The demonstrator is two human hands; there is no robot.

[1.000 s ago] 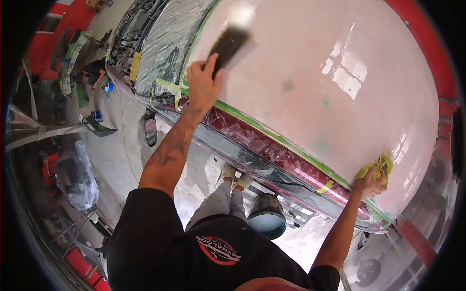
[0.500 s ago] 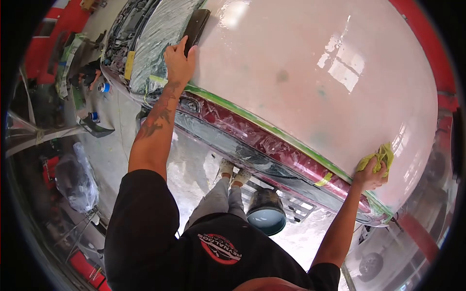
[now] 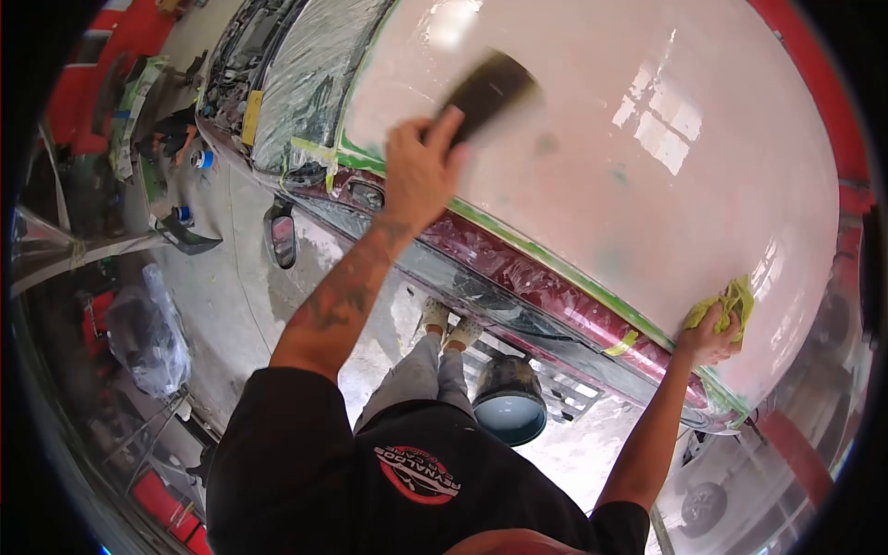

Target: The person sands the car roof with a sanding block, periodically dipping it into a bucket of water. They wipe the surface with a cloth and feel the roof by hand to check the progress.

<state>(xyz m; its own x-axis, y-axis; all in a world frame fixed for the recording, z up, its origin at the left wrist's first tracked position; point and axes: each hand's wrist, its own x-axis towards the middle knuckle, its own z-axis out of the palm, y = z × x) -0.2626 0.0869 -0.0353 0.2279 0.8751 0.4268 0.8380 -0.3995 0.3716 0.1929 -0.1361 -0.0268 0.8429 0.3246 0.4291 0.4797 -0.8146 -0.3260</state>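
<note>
My left hand (image 3: 421,171) is wrapped round one end of a dark, flat sanding block (image 3: 492,91), which is blurred by motion over the left part of the car roof (image 3: 573,111). The roof is wet and pinkish-grey, with a few darker and greenish spots. At the roof's near right edge, my right hand (image 3: 710,340) grips a crumpled yellow-green cloth (image 3: 735,298) and rests against the surface. Green masking tape (image 3: 546,254) runs along the roof's near edge, between the two hands.
Plastic film (image 3: 310,102) covers the windshield at left. Below the roof are the dark red door frame (image 3: 499,250) and a side mirror (image 3: 280,236). A black bucket (image 3: 511,407) with greyish liquid stands by my feet. Loose car parts (image 3: 185,231) lie on the floor at left.
My left hand has moved the sanding block rightward, from the windshield edge of the roof toward its middle, and the block has turned. My right hand and the cloth stay nearly in place.
</note>
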